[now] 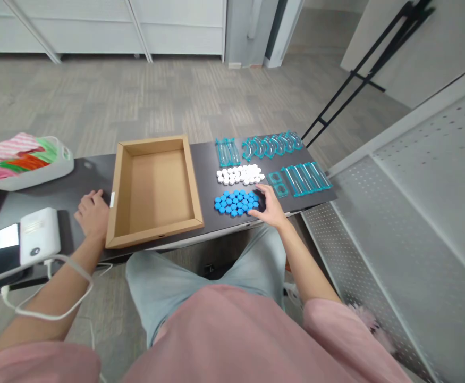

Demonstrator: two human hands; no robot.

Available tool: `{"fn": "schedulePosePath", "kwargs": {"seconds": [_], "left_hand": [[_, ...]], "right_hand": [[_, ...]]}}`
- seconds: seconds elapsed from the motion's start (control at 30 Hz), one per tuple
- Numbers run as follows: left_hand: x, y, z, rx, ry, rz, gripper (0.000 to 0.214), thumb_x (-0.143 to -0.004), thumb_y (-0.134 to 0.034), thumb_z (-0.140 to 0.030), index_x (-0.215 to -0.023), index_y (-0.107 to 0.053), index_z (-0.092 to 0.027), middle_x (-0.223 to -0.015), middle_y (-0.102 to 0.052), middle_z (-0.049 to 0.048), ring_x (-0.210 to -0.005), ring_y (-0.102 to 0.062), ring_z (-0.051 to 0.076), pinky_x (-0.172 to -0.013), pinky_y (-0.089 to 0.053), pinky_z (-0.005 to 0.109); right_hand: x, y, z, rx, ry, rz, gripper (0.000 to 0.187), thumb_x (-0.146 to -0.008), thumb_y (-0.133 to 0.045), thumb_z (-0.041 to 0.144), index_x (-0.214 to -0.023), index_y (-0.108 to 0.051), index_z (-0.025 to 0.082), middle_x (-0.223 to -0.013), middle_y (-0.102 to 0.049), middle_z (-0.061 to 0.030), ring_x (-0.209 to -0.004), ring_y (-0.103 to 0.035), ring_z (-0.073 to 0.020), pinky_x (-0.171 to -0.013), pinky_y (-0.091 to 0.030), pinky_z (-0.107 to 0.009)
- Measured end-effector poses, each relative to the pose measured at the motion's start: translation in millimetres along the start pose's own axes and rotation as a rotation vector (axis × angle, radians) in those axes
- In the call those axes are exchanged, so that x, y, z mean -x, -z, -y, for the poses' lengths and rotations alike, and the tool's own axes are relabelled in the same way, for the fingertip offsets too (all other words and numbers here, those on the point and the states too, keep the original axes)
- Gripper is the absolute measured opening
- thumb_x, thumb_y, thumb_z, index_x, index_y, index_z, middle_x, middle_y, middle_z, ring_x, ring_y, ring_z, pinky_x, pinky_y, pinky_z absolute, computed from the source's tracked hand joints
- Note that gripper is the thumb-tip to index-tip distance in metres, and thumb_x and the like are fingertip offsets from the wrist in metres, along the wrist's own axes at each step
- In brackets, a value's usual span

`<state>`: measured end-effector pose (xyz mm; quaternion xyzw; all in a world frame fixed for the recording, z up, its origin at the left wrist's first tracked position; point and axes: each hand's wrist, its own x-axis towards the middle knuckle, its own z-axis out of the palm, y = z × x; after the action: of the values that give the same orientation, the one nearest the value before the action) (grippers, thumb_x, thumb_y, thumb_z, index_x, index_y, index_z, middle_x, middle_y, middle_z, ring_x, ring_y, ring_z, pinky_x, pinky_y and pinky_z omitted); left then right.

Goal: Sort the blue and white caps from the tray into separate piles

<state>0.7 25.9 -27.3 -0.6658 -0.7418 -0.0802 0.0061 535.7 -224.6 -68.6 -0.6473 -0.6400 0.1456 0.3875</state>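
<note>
My right hand (pixel 271 207) is at the right edge of a cluster of small blue hexagonal pieces (pixel 236 202). Its thumb and fingers are spread apart, with nothing visible between them. Just behind lies a patch of white hexagonal pieces (pixel 240 174). Clear square plates with round holes (pixel 278 184) lie beyond my fingertips. On the dark table, my left hand (pixel 93 214) rests palm down with its fingers loosely apart, beside the left wall of an open cardboard box (pixel 116 205). Nothing shows inside the box, and my left hand holds nothing.
Straight clear tubes with teal ends (pixel 306 179), curved clear tubes (pixel 272 146) and a smaller tube group (pixel 228 152) lie at the right. A white basket of colourful items (pixel 36 178), a white device (pixel 40 236) and its cable (pixel 57 317) are at the left.
</note>
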Motion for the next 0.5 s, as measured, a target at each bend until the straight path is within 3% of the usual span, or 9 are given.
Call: {"fn": "schedulePosePath", "kwargs": {"seconds": [0.13, 0.27, 0.4, 0.5], "left_hand": [[-1.4, 2.8, -3.5, 0.074, 0.061, 0.054, 0.056, -0.115, -0.033, -0.025, -0.158, -0.067, -0.011, -0.172, -0.058, 0.0319, -0.148, -0.057, 0.042, -0.113, -0.042, 0.051], [-1.8, 8.1, -9.1, 0.108, 0.094, 0.052, 0.054, -0.112, -0.036, -0.024, -0.155, -0.068, -0.016, -0.172, -0.059, 0.0284, -0.15, -0.056, 0.041, -0.118, -0.041, 0.055], [-1.0, 11.4, -10.0, 0.146, 0.115, 0.023, 0.045, -0.111, -0.032, -0.026, -0.133, -0.071, -0.021, -0.151, -0.067, 0.0232, -0.145, -0.057, 0.043, -0.117, -0.043, 0.06], [-2.5, 10.7, -5.5, 0.205, 0.078, 0.008, 0.037, -0.113, -0.03, -0.039, -0.116, -0.064, -0.026, -0.122, -0.067, 0.0147, -0.142, -0.057, 0.043, -0.121, -0.043, 0.067]], "right_hand": [[4.5, 3.1, 8.1, 0.074, -0.01, 0.118, 0.142, -0.073, -0.092, 0.104, -0.182, -0.047, 0.025, -0.174, -0.058, -0.0268, -0.159, -0.06, -0.0546, -0.134, -0.049, -0.078], [2.5, 2.9, 16.8, 0.149, -0.042, 0.169, 0.147, -0.072, -0.099, 0.097, -0.186, -0.043, 0.025, -0.177, -0.058, -0.0277, -0.163, -0.058, -0.0554, -0.134, -0.048, -0.078], [-1.5, 0.4, 22.2, 0.216, -0.032, 0.194, 0.142, -0.075, -0.101, 0.093, -0.185, -0.045, 0.023, -0.179, -0.059, -0.0276, -0.167, -0.056, -0.0534, -0.136, -0.047, -0.074], [-3.1, -1.7, 24.6, 0.256, -0.026, 0.197, 0.138, -0.078, -0.101, 0.09, -0.185, -0.046, 0.024, -0.18, -0.059, -0.0266, -0.168, -0.056, -0.0513, -0.137, -0.046, -0.071]]}}
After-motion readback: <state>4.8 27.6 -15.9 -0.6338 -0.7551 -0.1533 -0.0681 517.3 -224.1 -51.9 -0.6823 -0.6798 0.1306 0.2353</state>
